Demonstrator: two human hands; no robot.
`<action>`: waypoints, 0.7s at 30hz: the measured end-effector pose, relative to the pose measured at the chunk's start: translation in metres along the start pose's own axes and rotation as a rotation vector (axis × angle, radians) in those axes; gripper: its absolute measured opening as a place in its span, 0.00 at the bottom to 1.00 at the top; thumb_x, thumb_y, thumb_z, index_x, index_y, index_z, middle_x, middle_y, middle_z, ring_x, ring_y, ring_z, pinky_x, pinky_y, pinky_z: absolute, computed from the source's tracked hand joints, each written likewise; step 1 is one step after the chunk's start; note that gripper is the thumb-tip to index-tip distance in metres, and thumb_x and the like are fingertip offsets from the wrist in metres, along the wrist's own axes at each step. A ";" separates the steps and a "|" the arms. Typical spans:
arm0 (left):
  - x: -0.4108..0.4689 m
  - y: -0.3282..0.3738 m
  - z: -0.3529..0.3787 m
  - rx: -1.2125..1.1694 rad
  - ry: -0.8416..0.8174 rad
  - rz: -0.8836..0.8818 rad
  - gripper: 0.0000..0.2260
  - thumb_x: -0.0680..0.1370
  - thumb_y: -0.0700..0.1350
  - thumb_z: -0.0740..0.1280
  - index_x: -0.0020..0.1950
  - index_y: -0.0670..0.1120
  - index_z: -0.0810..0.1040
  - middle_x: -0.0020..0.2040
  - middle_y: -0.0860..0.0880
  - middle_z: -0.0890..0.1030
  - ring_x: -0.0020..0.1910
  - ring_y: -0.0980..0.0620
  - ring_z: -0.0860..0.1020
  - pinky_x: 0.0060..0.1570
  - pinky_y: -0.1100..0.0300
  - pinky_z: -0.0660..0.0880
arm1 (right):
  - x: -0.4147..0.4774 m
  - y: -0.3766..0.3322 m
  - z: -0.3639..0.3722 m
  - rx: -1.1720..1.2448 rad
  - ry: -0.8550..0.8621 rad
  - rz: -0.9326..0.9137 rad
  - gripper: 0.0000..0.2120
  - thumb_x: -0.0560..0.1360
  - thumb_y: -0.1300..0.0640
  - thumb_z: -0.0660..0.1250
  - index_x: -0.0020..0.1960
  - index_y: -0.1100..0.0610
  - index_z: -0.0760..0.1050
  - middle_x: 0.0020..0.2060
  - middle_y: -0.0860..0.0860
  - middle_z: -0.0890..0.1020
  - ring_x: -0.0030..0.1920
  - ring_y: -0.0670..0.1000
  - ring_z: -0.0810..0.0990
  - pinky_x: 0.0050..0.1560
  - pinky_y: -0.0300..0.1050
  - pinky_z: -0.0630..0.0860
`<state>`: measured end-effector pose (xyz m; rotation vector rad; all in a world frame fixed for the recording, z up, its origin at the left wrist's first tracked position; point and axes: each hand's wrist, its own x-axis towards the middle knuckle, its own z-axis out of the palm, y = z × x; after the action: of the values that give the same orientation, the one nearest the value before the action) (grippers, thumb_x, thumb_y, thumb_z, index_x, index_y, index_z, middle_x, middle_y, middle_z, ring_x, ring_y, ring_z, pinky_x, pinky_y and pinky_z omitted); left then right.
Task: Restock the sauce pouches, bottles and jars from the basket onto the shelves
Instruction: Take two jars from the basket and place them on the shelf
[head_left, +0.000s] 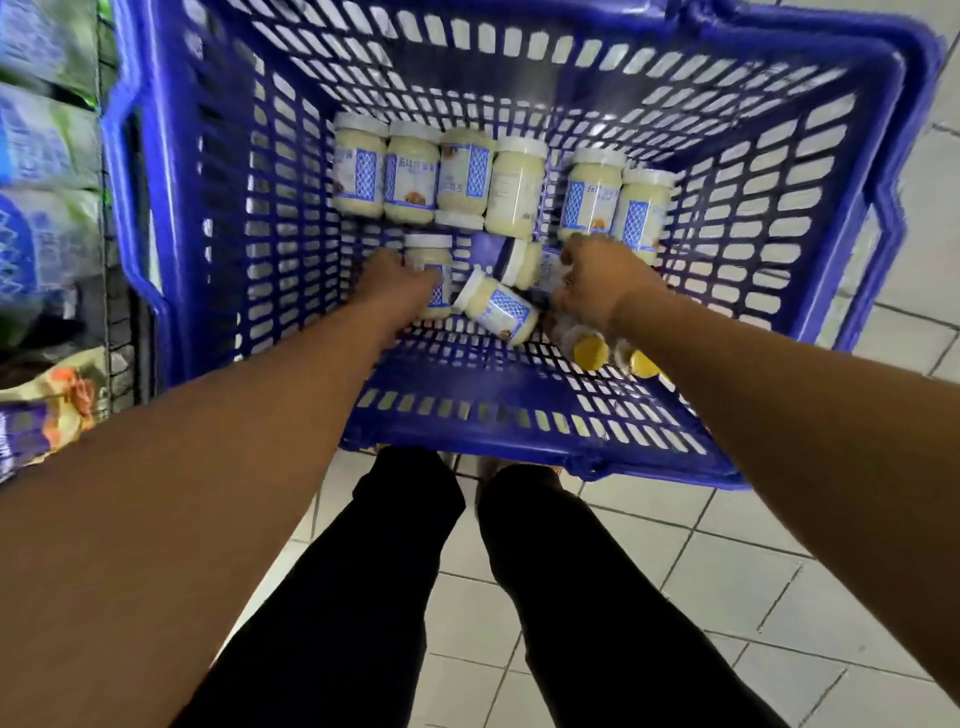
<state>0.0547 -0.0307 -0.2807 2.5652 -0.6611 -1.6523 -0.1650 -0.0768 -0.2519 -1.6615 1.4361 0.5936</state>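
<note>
- The fingers (427, 283) of the left hand (397, 278) curl round an upright white-lidded sauce jar (428, 254), apparently to lift it.
- The right hand (602, 291) reaches down among tipped jars (498, 309); I cannot tell what it holds.
- More jars (467, 176) line the far wall of the blue basket (519, 415), with yellow-capped bottles (592, 353) nearer and the shelves (47, 156) to the left.

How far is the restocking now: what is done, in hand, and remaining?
Done: no pouches show in the basket; blurred packs stand beside it. In hand: left hand and right hand reach among jars. Left: many jars, two yellow-capped bottles.
</note>
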 end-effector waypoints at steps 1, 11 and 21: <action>0.008 -0.002 0.005 0.010 0.005 -0.005 0.19 0.74 0.49 0.72 0.61 0.43 0.74 0.52 0.49 0.77 0.50 0.48 0.76 0.46 0.59 0.70 | 0.008 -0.002 0.004 -0.101 0.003 -0.036 0.24 0.77 0.54 0.70 0.69 0.62 0.69 0.64 0.61 0.73 0.64 0.61 0.71 0.57 0.55 0.73; 0.045 -0.009 0.032 0.142 0.038 0.023 0.39 0.74 0.52 0.75 0.76 0.41 0.59 0.71 0.43 0.72 0.67 0.43 0.73 0.59 0.55 0.71 | 0.055 -0.018 0.029 -0.598 -0.024 -0.080 0.33 0.75 0.46 0.71 0.72 0.61 0.64 0.68 0.58 0.69 0.70 0.59 0.64 0.51 0.54 0.73; 0.049 -0.020 0.012 0.152 -0.063 0.155 0.31 0.72 0.53 0.76 0.69 0.45 0.67 0.56 0.51 0.76 0.50 0.52 0.74 0.46 0.60 0.69 | 0.056 -0.012 0.028 -0.478 -0.028 -0.127 0.36 0.69 0.47 0.76 0.68 0.58 0.63 0.59 0.56 0.78 0.68 0.58 0.66 0.42 0.53 0.69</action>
<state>0.0679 -0.0271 -0.3337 2.4925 -0.9986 -1.7007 -0.1363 -0.0855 -0.3078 -2.0845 1.2168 0.9362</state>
